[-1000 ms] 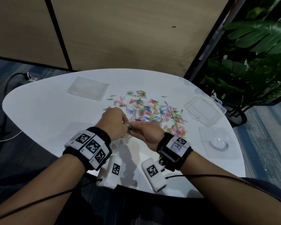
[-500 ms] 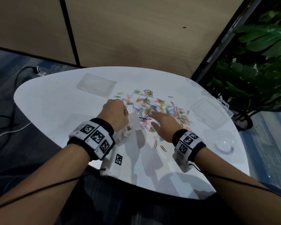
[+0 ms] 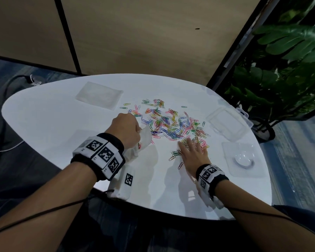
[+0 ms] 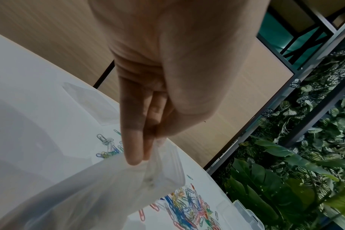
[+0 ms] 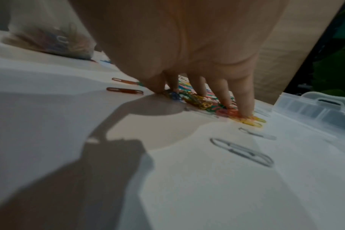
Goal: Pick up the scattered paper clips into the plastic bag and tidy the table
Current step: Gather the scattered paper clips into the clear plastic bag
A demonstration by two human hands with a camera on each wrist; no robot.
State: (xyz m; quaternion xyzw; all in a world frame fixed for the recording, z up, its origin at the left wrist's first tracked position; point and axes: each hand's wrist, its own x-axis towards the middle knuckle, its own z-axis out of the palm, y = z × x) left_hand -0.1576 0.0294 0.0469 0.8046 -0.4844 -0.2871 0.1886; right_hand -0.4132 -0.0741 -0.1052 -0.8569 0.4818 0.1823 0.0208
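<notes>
A bag (image 3: 144, 140) is pinched at its rim by the left hand (image 3: 125, 130); beside it, clips (image 3: 171, 124) are pressed under the right hand's (image 3: 193, 153) spread, straight fingers (image 5: 244, 99).

Paper clips (image 3: 171, 122) mid-table (image 3: 44, 124) — plastic bag (image 3: 144, 139) left of them.

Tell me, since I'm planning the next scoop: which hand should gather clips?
Right. The right hand already rests spread on the paper clips, while the left hand pinches the plastic bag open.
</notes>
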